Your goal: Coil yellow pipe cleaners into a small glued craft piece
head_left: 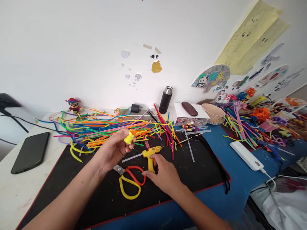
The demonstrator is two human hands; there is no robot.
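Between its thumb and fingers, my left hand [115,148] pinches a small coiled yellow pipe-cleaner piece [129,138] with an orange top, raised above the black mat [96,195]. My right hand [165,174] is at the yellow hot glue gun [151,159], thumb and fingers about its handle. The gun's nozzle points right, and a clear glue stick [131,157] extends from its back. Just left of the right hand lie scissors [130,182] with one red and one yellow handle, their blades partly hidden behind my left wrist.
Many colourful pipe cleaners [96,126] spread along the back. A black bottle [166,100], a white box [178,111] and a bowl [213,113] stand by the wall. At left lies a phone [30,152]; at right, a white power strip [246,156] with a cable.
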